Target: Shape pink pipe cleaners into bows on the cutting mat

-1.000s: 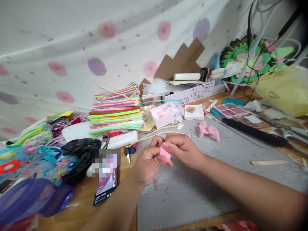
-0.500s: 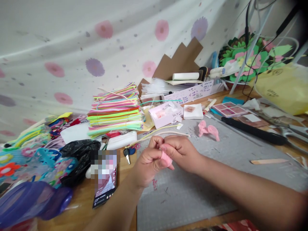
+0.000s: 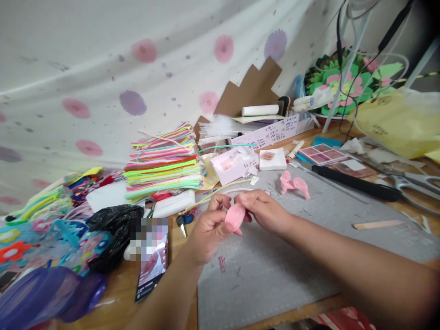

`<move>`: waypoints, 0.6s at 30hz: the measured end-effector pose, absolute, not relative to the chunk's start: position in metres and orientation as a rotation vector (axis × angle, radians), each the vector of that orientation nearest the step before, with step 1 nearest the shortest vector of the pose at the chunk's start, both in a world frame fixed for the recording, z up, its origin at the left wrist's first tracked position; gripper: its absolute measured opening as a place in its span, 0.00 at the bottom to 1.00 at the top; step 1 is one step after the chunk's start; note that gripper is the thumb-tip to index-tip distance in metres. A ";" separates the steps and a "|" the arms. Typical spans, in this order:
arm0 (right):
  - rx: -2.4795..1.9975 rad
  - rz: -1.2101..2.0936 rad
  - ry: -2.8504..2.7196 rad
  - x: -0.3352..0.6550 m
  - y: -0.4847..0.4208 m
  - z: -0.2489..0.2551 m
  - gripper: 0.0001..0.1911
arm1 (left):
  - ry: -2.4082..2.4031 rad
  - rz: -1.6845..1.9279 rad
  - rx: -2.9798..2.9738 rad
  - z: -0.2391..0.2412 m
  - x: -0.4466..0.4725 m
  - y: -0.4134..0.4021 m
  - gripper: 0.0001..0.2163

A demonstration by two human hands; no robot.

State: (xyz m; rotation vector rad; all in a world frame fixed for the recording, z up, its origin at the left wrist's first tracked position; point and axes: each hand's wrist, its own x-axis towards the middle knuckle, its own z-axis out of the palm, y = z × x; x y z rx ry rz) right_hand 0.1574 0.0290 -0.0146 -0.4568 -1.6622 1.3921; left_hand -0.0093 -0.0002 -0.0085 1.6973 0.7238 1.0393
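Both my hands meet over the near edge of a grey cutting mat (image 3: 309, 247). My left hand (image 3: 208, 229) pinches a small pink crepe petal (image 3: 235, 216) from the left, fingers curled. From the right, my right hand (image 3: 266, 211) grips the same petal at its top with thumb and fingertips. Two more pink petals (image 3: 294, 184) lie on the mat beyond my right hand.
A stack of neon paper strips (image 3: 163, 165) stands behind my hands. A phone (image 3: 151, 261), a black plastic bag (image 3: 115, 222) and coloured foam flowers (image 3: 41, 224) lie left. A small pink box (image 3: 232, 164), a black tool (image 3: 354, 181), scissors (image 3: 412, 183) and a wooden stick (image 3: 376, 224) lie right.
The pink petal has opened from a narrow roll into a wider fan between my fingers. The view has shifted slightly, with my hands staying together.
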 end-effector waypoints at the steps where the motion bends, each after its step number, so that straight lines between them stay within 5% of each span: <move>1: -0.470 1.396 -1.651 0.159 0.030 -0.014 0.26 | 0.722 1.043 1.698 -0.008 -0.010 0.000 0.16; 18: -0.538 1.442 -1.618 0.152 0.025 -0.012 0.24 | 0.686 0.986 1.655 -0.007 -0.011 0.001 0.15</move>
